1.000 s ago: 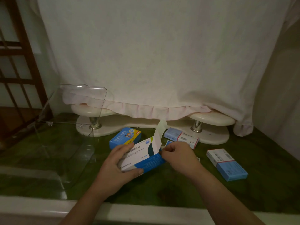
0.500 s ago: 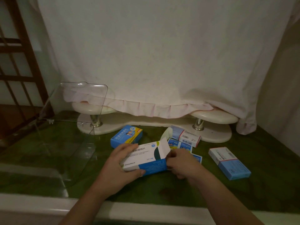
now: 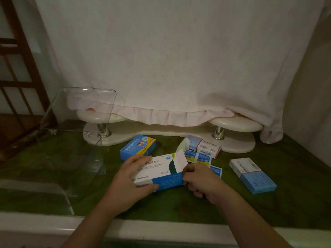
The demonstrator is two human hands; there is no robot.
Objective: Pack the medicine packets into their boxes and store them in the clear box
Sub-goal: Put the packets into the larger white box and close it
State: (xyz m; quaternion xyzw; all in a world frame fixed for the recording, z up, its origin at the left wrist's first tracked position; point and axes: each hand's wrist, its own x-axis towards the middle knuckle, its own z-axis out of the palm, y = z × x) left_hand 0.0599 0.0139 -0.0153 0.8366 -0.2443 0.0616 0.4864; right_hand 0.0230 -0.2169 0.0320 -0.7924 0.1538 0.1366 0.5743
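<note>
My left hand (image 3: 128, 179) grips a white-and-blue medicine box (image 3: 157, 171) over the green table, thumb under its front edge. At the box's open right end, where the flap stands half folded, my right hand (image 3: 198, 181) has its fingers curled against the opening. Small blue-and-yellow medicine packets (image 3: 197, 158) lie just behind my right hand. A blue box with a cartoon print (image 3: 138, 149) sits behind the held box. The clear box (image 3: 59, 140) stands open at the left.
A white box with an open flap (image 3: 204, 146) lies at the back by a cream stand (image 3: 232, 140). Another white-and-blue box (image 3: 252, 175) lies at the right. A pale cloth hangs behind. A wooden frame (image 3: 21, 68) stands at the far left.
The box's end flap has folded down from upright to half closed. My right hand has moved in against the open end, and the box sits flatter in my left hand.
</note>
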